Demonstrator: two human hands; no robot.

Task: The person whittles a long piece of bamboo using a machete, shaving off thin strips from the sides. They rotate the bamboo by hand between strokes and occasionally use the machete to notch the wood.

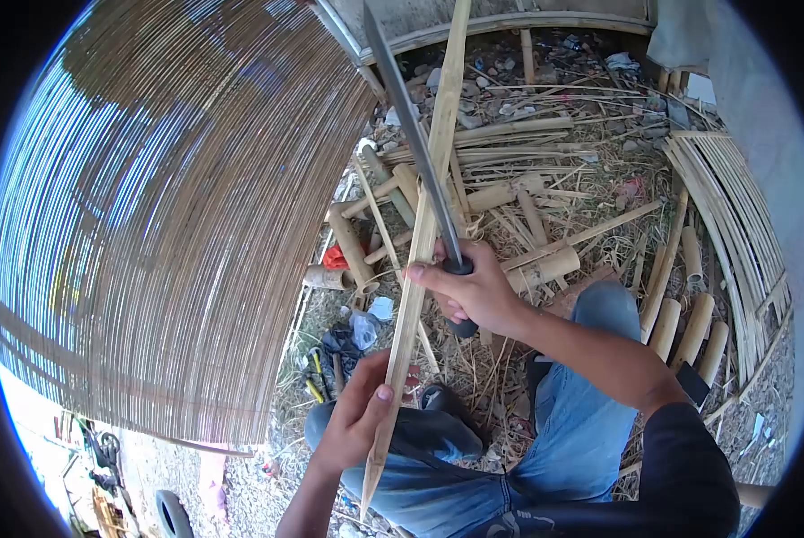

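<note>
A long split bamboo strip (406, 336) runs from the top of the view down over my lap, its lower end cut to a point. My left hand (361, 414) is closed around its lower part, thumb on top. My right hand (470, 285) grips the black handle of a long-bladed knife (408, 117), whose blade points up and lies across the strip. The right thumb also presses on the bamboo. Part of the right fingers is hidden behind the handle and strip.
A slatted bamboo screen (178, 224) hangs at the left. Cut bamboo tubes (353, 251) and split strips (527, 134) litter the ground ahead. More tubes (691, 332) and a slatted panel (729, 233) are at the right. Black plastic (341, 343) lies near my left hand.
</note>
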